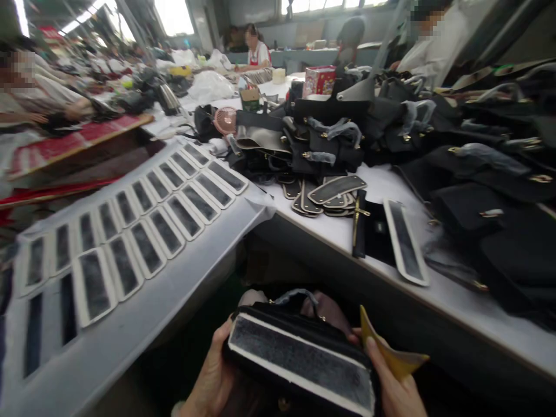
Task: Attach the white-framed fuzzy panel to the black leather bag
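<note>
A black handbag is held low in front of me, its bottom turned up toward the camera. That bottom carries a dark rectangle bordered by a whitish strip. The carrying handle, wrapped in clear plastic, points away from me. At the bag's left end my left hand is closed around the side, thumb near the corner. My right hand grips the opposite end. A yellow folded piece, perhaps cloth or leather, sticks out between the fingers of that hand. Most of both hands' fingers are hidden.
On the left, a pale table bears rows of white-edged dark panels. To the right, a white table holds stacked black bags, oval-ended pieces and one loose panel. Other people sit further back.
</note>
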